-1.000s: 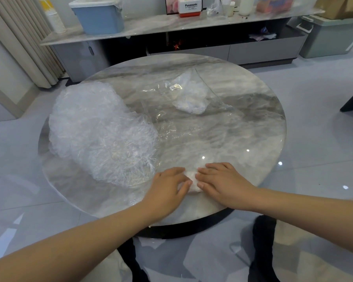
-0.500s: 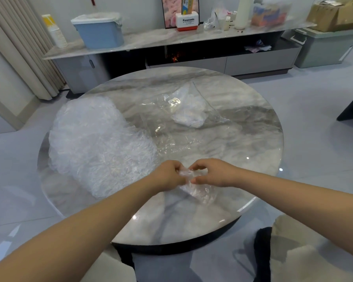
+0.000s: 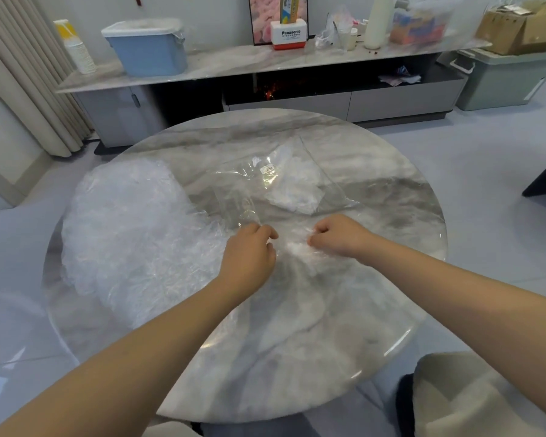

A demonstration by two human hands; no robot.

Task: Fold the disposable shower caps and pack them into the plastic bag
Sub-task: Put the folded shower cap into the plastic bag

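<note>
Pinching one shower cap (image 3: 297, 247) at frame centre, left hand (image 3: 249, 250) and right hand (image 3: 338, 236) curled; risk: thin film slips, fold springs open before plastic bag (image 3: 284, 184) above.

Two bare forearms enter from the near edge, no sleeves in view up to the frame border. Left hand (image 3: 249, 257) and right hand (image 3: 339, 238): no rings, watch, bracelets or gloves showing. Wrists bare too. Nails too small to make out. At the near right, pale beige or cream fabric covers what looks like the person's lap or knee (image 3: 473, 402), soft and lightly creased, with a dark strip along its left edge. A small patch of similar pale fabric shows at the near bottom centre.
</note>
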